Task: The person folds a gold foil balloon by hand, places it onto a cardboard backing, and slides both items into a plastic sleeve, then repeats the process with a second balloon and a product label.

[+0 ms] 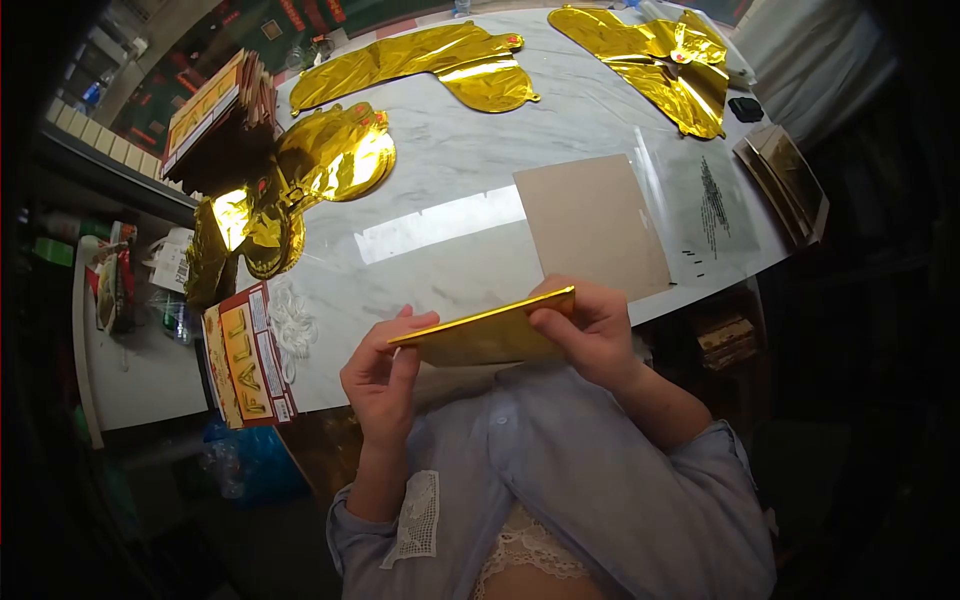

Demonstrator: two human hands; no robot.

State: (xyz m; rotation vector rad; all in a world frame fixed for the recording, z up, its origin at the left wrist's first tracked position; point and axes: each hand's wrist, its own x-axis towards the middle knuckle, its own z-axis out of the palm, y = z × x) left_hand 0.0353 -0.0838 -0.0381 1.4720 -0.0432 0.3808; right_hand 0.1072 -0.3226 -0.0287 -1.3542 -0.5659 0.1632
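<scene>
Between my two hands is a flat, folded gold foil balloon, raised over the near edge of the table and seen almost edge-on. My left hand pinches its left end, thumb and fingers on either side. At the other end, my right hand grips it with the thumb on the near face. Just beyond my right hand a grey-brown cardboard sheet lies flat. To the left of my left hand are a printed "FALL" card and a bundle of white string.
Flat gold foil balloons lie along the far side, with another at far right and crumpled ones at left. A stack of printed cards stands back left. Clear plastic film and folded gold pieces are at right.
</scene>
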